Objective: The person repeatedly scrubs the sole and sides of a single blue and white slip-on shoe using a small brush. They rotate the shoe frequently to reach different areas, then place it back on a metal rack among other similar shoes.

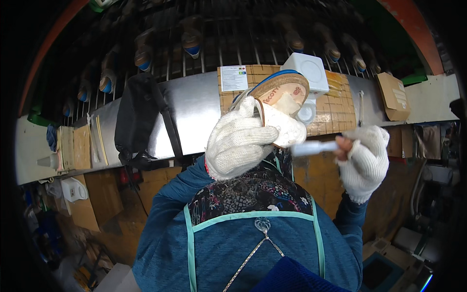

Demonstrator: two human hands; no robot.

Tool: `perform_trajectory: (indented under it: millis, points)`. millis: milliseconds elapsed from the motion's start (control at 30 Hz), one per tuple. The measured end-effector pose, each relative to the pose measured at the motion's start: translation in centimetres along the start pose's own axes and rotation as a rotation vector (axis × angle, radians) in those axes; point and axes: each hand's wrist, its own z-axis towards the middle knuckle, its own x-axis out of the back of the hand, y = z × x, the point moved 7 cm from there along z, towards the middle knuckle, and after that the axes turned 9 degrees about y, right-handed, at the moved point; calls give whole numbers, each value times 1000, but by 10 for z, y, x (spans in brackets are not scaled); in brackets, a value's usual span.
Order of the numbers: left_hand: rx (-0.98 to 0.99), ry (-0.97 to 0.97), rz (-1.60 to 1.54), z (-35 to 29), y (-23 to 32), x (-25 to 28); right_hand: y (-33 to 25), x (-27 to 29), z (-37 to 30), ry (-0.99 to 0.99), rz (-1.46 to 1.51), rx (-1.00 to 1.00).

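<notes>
My left hand (241, 141), in a white knit glove, grips a shoe (282, 92) held up sole-side toward me; it has a tan sole with a blue rim. My right hand (365, 155), also gloved with the fingertips bare, holds a white pen-like stick (314, 147) whose tip points left and touches the near end of the shoe. Both hands are raised in front of my chest, over my blue sleeves and patterned apron.
A grey metal bench (194, 109) runs across behind the hands. A black bag (138, 119) hangs on its left part. A white box (309, 70) and tan cardboard sit behind the shoe. Several shoes (192, 41) stand on a dark rack above.
</notes>
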Motion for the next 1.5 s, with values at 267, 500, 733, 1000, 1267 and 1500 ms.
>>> perform_trajectory:
  millis: [267, 500, 733, 1000, 1267, 1500]
  points:
    - [-15, -72, 3, -2, -6, -8, 3, -4, -1, -63, 101, -3]
    - [-15, -54, -30, -6, -10, -2, 6, -11, -20, 9, -106, 31]
    - [-26, -133, 3, -6, -6, -4, 21, -11, -18, 22, -59, -78]
    - [-75, -175, -74, -24, -10, -8, 20, -5, -5, -156, 61, -98]
    - [-187, -84, -68, -19, 0, -8, 25, -27, 0, -273, 129, -64]
    - [-146, -174, -54, -26, -5, -6, 44, -43, -20, -267, 318, -158]
